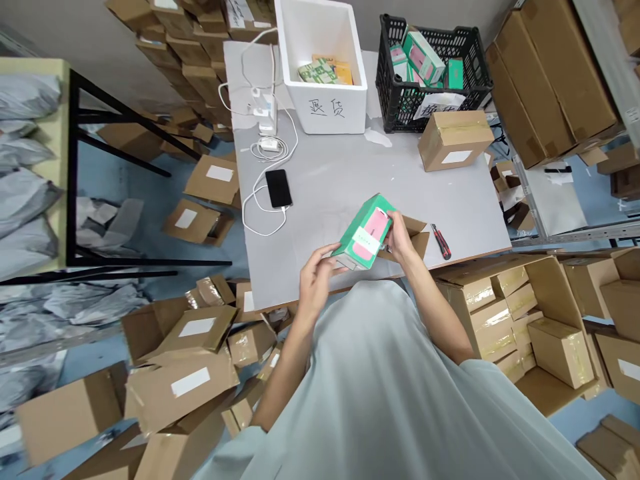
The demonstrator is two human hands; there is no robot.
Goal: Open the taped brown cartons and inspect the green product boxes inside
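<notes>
A green product box (pixel 369 235) with a pink picture and a pale label band is tilted above the table's front edge, held between both hands. My left hand (pixel 317 270) grips its lower left end, thumb on top and fingers beneath. On the upper right side, my right hand (pixel 399 237) has its fingers closed round the box's edge. Behind that hand lies an opened cardboard box (pixel 419 241), partly hidden by the hand and the green box. A red and black utility knife (pixel 441 242) rests on the table just right of it.
On the grey table (pixel 330 180) are a black phone (pixel 279 188) on a white cable, a power strip (pixel 267 117), a white foam bin (pixel 327 110), a black crate (pixel 407 110) of green boxes and a closed carton (pixel 455 141). Cartons crowd the floor on both sides.
</notes>
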